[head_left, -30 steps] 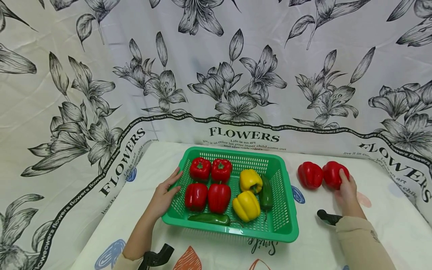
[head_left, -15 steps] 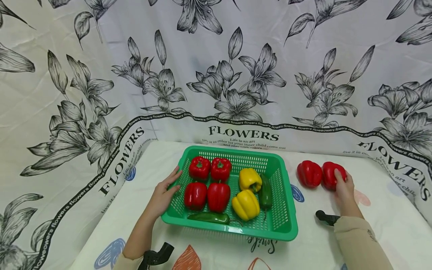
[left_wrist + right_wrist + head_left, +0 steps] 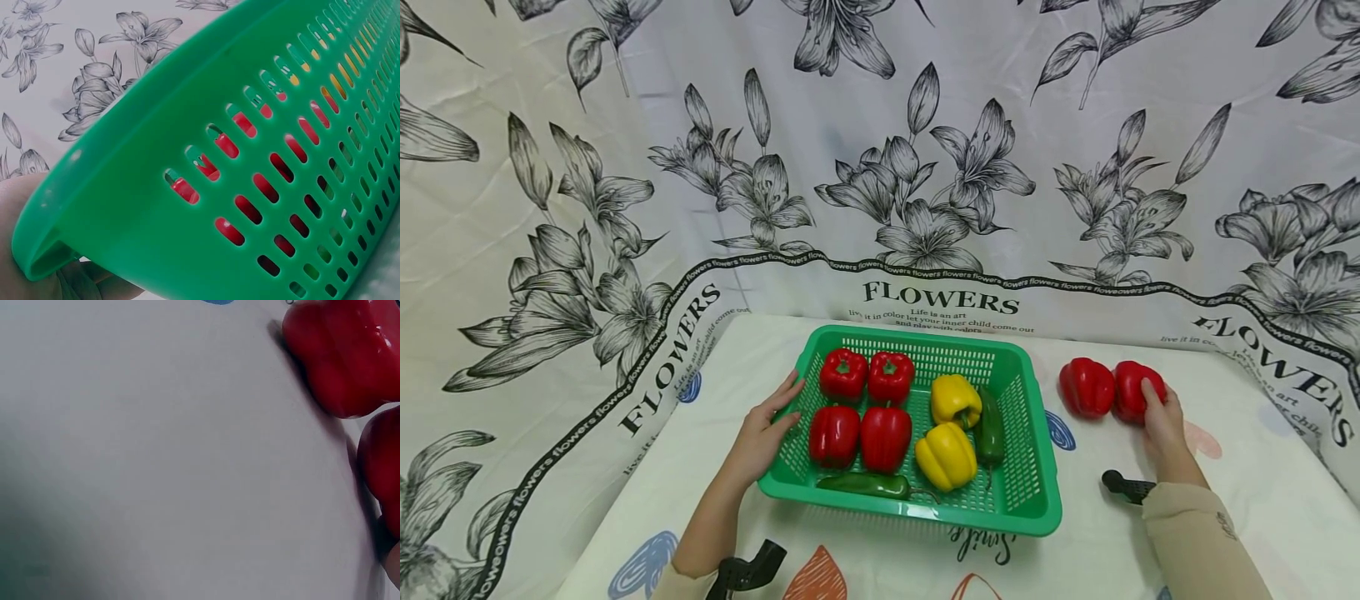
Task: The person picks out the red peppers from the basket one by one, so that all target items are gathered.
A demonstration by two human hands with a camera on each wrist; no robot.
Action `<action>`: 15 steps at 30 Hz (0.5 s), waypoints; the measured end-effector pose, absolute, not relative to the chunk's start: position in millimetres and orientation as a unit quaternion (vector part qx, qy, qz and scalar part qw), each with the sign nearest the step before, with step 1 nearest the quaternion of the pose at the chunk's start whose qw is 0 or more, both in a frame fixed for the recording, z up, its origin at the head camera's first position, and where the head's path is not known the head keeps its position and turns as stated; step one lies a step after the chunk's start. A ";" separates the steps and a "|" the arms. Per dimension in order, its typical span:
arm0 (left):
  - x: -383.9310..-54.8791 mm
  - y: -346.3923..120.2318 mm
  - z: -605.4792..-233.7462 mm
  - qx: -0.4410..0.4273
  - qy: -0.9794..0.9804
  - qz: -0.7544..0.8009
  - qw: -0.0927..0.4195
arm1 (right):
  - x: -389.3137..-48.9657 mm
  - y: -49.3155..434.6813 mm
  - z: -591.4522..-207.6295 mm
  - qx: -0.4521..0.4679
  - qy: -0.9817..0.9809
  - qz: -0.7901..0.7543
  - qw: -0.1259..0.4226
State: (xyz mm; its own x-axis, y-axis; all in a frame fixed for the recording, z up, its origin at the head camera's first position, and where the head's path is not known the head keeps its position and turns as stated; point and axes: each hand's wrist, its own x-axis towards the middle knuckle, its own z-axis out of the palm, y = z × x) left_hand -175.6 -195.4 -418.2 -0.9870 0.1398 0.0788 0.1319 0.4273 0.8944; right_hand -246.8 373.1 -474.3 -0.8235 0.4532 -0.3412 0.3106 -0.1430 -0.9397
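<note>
In the head view my left hand (image 3: 760,442) holds the left rim of a green plastic basket (image 3: 1047,467). The left wrist view shows that hand (image 3: 19,194) at the rim, with fingers partly hidden under it. Inside the basket lie several red bell peppers (image 3: 886,439), two yellow bell peppers (image 3: 946,457) and two long green peppers (image 3: 991,429). Right of the basket, my right hand (image 3: 1167,423) grips a red bell pepper (image 3: 1129,390) on the table. Close against its left side sits another red bell pepper (image 3: 1087,388). Only a fingertip (image 3: 394,565) shows in the right wrist view.
A white patterned cloth (image 3: 1090,533) covers the table. Behind it hangs a floral curtain (image 3: 880,167). Black wrist mounts (image 3: 1126,485) stick out beside both forearms.
My right hand has shifted slightly left with the red bell pepper, bringing it nearer to the other one. The left hand and the basket have stayed in place.
</note>
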 end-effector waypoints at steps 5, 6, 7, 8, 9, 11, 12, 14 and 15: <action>-175.4 -195.3 -417.5 0.080 0.845 0.529 0.005 | -247.3 374.0 -476.2 -0.290 -0.657 0.694 0.055; -175.5 -195.3 -417.5 0.080 0.845 0.529 0.005 | -247.1 373.5 -475.7 -0.290 -0.658 0.693 0.054; -175.6 -195.4 -417.5 0.080 0.845 0.529 0.005 | -246.9 372.9 -474.8 -0.291 -0.658 0.692 0.052; -175.7 -195.4 -417.5 0.081 0.845 0.529 0.004 | -246.9 372.2 -473.9 -0.296 -0.666 0.683 0.045; -175.7 -195.5 -417.5 0.081 0.845 0.529 0.004 | -246.5 371.6 -473.0 -0.297 -0.666 0.683 0.043; -175.9 -195.5 -417.4 0.081 0.845 0.529 0.004 | -246.6 371.0 -471.6 -0.300 -0.666 0.682 0.038; -176.0 -195.5 -417.3 0.081 0.844 0.530 0.004 | -246.9 371.0 -471.4 -0.301 -0.667 0.680 0.036; -176.0 -195.4 -417.2 0.080 0.844 0.530 0.004 | -247.2 371.1 -471.2 -0.303 -0.670 0.677 0.035; -176.1 -195.3 -417.2 0.078 0.844 0.530 0.005 | -247.3 371.0 -471.2 -0.303 -0.669 0.678 0.034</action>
State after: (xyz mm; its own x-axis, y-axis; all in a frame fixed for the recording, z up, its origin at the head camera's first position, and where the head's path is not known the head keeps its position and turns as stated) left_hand -176.1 -195.3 -417.2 -0.9877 0.1371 0.0752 0.1274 0.4259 0.8958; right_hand -247.3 371.0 -471.2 -0.8145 0.4517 -0.3639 0.3584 -0.1015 -0.9280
